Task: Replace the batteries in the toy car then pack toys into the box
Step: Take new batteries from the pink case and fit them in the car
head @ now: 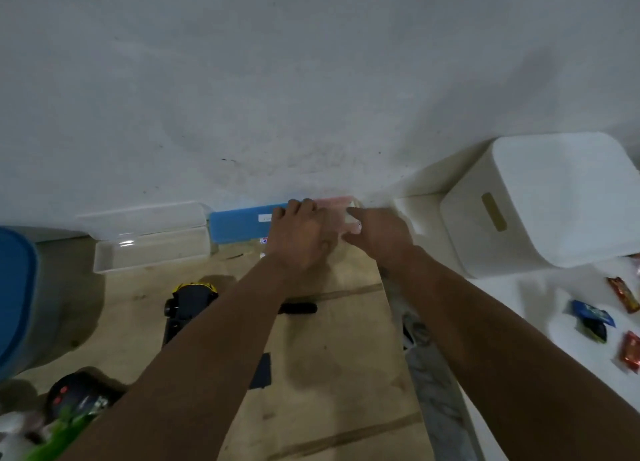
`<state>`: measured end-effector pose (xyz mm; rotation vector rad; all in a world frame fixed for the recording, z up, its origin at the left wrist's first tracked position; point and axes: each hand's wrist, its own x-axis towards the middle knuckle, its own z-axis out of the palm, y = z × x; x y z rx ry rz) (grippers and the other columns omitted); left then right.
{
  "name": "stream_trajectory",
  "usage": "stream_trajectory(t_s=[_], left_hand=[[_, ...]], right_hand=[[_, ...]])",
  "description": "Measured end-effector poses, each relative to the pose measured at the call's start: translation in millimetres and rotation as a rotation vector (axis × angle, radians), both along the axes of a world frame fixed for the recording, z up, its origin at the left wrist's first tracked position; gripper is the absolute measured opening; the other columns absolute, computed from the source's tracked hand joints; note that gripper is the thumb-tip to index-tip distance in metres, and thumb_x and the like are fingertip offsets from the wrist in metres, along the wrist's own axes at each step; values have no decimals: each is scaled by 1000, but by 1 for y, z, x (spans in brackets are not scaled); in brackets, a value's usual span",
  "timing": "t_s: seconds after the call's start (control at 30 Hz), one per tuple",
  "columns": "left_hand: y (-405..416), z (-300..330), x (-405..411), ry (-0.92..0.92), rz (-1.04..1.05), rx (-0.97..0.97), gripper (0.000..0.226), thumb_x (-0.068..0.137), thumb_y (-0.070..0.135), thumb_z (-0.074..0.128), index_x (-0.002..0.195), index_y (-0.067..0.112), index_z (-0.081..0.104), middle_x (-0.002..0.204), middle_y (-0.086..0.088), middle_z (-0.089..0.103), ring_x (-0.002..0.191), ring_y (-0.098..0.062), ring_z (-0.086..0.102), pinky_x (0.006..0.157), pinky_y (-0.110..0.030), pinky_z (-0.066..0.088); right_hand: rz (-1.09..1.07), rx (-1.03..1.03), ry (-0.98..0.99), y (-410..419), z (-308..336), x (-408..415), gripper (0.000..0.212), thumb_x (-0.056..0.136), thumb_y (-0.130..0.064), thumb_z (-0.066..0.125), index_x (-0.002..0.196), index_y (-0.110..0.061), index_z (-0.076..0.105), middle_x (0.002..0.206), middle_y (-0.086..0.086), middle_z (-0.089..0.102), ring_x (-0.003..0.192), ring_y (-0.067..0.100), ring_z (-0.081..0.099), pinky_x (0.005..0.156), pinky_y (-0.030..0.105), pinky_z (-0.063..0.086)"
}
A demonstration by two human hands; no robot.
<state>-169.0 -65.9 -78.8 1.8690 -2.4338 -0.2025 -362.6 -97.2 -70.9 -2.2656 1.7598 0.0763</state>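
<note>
Hands at far edge of floor, against the wall. Left hand (pixel 298 233) has fingers curled over a pink-lidded clear box (pixel 341 209); right hand (pixel 379 233) pinches its near corner. Blue-lidded box (pixel 239 223) just left of it. Toy car (pixel 188 304), black and yellow, lies nearer, partly under left forearm.

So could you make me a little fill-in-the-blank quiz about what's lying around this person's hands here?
1. Both hands, left hand and right hand, reach to a box whose lid is ____ and lies against the wall.
2. The clear plastic tray lies to the ____ of that box.
3. The black toy car has a ____ end.
4. The big white bin has a ____ handle slot.

Missing words: blue; left; yellow; gold
</note>
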Motion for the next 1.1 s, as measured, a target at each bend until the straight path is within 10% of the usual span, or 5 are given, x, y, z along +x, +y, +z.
stream_trajectory(t_s=[0.3,0.57,0.87,0.97,1.1], left_hand=[[-13,-4,11,0,-41,-21,49,94,48,57,132,18,67,143,-6,57,129,-35,49,105,-52,38],[-13,-7,22,37,-90,-60,47,90,50,72,121,15,74,135,-9,65,124,-35,56,103,-50,43],[-14,-23,20,29,-86,-139,52,95,54,63,134,21,65,147,-6,56,133,-30,49,111,-48,36],[-14,-21,19,24,-80,-128,56,93,52,66,139,20,61,146,-7,56,131,-31,50,109,-48,37],[-13,-15,17,82,-42,-110,65,91,43,68,148,17,50,145,-11,57,130,-33,53,110,-48,38]], right_hand=[[218,-139,105,-5,-10,-2,47,97,-46,53,142,-30,50,115,5,69,96,28,68,70,33,48],[347,-95,337,-9,21,40,16,92,-34,61,90,-19,66,80,2,64,74,24,65,58,29,32],[599,-132,466,-12,18,55,10,80,-13,72,79,-22,67,59,-7,43,57,20,46,55,29,30],[578,-147,466,-14,24,53,13,79,-17,71,71,-21,62,69,-2,63,58,22,56,56,29,31],[431,-196,376,-23,38,42,16,83,-31,62,74,-20,58,56,-6,41,45,13,36,48,24,25]])
